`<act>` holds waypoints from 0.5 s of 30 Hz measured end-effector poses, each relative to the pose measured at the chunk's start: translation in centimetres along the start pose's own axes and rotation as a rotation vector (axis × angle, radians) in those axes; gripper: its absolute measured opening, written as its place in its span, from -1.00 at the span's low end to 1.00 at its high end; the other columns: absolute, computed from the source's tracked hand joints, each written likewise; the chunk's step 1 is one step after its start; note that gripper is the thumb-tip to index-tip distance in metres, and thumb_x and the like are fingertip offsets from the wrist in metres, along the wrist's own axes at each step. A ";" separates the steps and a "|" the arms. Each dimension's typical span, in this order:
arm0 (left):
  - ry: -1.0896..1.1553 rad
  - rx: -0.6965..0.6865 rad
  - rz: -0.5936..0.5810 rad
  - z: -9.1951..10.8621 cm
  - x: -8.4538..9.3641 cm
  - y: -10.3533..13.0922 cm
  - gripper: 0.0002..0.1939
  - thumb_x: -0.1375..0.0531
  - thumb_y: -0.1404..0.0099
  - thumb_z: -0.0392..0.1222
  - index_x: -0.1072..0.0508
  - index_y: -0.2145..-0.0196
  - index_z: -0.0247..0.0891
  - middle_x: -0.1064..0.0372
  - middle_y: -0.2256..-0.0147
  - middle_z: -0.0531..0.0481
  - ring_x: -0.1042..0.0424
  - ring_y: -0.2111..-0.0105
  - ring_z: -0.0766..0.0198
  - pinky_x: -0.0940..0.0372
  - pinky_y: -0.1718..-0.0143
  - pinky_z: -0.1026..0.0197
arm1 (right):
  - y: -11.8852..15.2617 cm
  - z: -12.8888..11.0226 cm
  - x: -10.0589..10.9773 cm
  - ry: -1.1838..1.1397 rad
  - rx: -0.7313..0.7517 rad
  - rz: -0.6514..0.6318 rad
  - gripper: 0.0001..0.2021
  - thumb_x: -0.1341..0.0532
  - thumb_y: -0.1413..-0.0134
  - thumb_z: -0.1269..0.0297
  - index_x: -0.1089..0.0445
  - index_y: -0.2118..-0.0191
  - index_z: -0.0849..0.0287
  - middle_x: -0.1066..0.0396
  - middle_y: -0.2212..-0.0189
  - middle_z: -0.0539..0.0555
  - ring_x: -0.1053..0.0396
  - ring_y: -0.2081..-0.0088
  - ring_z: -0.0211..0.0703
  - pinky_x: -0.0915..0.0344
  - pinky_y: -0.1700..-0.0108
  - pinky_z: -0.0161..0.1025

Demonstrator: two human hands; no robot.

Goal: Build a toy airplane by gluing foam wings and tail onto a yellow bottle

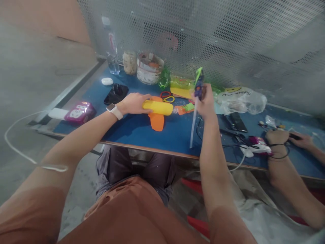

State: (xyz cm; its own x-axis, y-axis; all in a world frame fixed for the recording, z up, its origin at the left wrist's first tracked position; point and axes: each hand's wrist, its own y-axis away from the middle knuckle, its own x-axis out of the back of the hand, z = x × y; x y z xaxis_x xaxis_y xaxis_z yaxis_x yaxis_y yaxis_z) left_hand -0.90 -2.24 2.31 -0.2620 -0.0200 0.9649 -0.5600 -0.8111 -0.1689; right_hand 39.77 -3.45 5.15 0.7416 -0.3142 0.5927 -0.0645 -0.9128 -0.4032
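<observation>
My left hand is wrapped round a small yellow bottle lying on its side, its clear neck to the right. Orange wing-shaped pieces stick out on both sides of the bottle. In my raised right hand is a dark blue glue gun with a green tip pointing up and away. A long translucent glue stick hangs from its back end towards the table's front edge. Orange and green scraps lie by the bottle's neck, and red-and-yellow scissors rest just behind it.
On the blue table are a phone, a white case and a purple power socket. A water bottle, jar and round tub stand at the back. At right, a co-worker's hands work near cables. Perforated metal panel behind.
</observation>
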 end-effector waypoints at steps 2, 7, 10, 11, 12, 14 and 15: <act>-0.002 -0.015 -0.006 0.2 0.0 0.1 -0.18 -0.45 -0.57 0.44 -0.67 -0.55 -0.08 -0.86 -0.13 -0.25 -0.86 -0.06 -0.31 -0.60 -0.08 -0.07 | 0.6 0.3 -1.0 -0.206 -0.004 0.022 -0.29 -0.29 -0.56 -0.66 -0.50 -0.33 -0.15 -0.56 0.15 0.09 -0.66 0.15 0.16 -0.71 -0.05 0.15; 0.007 -0.033 -0.036 0.8 0.4 0.3 -0.17 -0.43 -0.62 0.41 -0.62 -0.62 -0.05 -0.86 -0.18 -0.26 -0.86 -0.09 -0.34 -0.60 -0.07 -0.05 | 4.7 -0.1 -1.7 -0.417 -0.031 -0.113 -0.12 -0.39 -0.21 -0.93 -0.55 -0.04 -0.17 -0.37 0.44 -0.08 -0.40 0.47 0.00 -0.50 0.34 0.01; 0.038 -0.069 -0.052 1.1 0.6 0.3 -0.17 -0.44 -0.64 0.35 -0.55 -0.69 0.06 -0.85 -0.27 -0.19 -0.86 -0.14 -0.30 -0.60 -0.11 -0.02 | 7.3 -0.9 -1.2 -0.378 -0.030 -0.201 -0.11 -0.38 -0.21 -0.95 -0.60 0.07 -0.13 -0.43 0.46 -0.04 -0.31 0.55 -0.04 -0.37 0.43 0.01; 0.050 -0.079 -0.055 1.1 0.6 0.3 -0.17 -0.44 -0.65 0.34 -0.53 -0.72 0.11 -0.85 -0.29 -0.16 -0.86 -0.14 -0.27 -0.61 -0.12 -0.01 | 7.8 -1.1 -1.2 -0.359 -0.019 -0.216 -0.11 -0.36 -0.23 -0.96 -0.60 0.10 -0.12 -0.49 0.43 0.00 -0.29 0.56 -0.06 -0.37 0.44 0.02; 0.060 -0.080 -0.058 1.1 0.6 0.3 -0.17 -0.43 -0.65 0.34 -0.51 -0.73 0.15 -0.84 -0.32 -0.14 -0.86 -0.14 -0.26 -0.61 -0.14 -0.01 | 8.2 -1.3 -1.1 -0.340 -0.001 -0.232 -0.12 -0.35 -0.25 -0.95 -0.59 0.15 -0.11 -0.53 0.40 0.02 -0.28 0.57 -0.07 -0.37 0.44 0.03; 0.061 -0.057 -0.077 1.1 0.7 0.3 -0.16 -0.41 -0.66 0.36 -0.51 -0.74 0.13 -0.84 -0.34 -0.14 -0.86 -0.16 -0.26 -0.63 -0.17 -0.02 | 8.6 -1.5 -1.3 -0.314 0.049 -0.278 -0.12 -0.33 -0.31 -0.93 -0.55 0.21 -0.08 -0.52 0.42 0.04 -0.26 0.58 -0.10 -0.40 0.43 0.02; 0.053 -0.039 -0.088 1.2 0.7 0.3 -0.15 -0.40 -0.66 0.38 -0.51 -0.74 0.10 -0.83 -0.35 -0.15 -0.86 -0.18 -0.27 -0.64 -0.20 -0.03 | 8.6 -1.4 -1.5 -0.307 0.078 -0.308 -0.12 -0.33 -0.33 -0.92 -0.54 0.24 -0.06 -0.49 0.46 0.04 -0.26 0.58 -0.11 -0.40 0.42 0.01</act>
State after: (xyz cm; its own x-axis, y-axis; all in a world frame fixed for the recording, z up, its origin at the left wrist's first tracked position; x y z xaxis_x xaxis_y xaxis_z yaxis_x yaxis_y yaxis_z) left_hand -0.36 -3.20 3.18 -0.2509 0.0826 0.9645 -0.6125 -0.7851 -0.0921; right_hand 37.16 -11.23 1.80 0.8828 0.0726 0.4640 0.2328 -0.9257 -0.2982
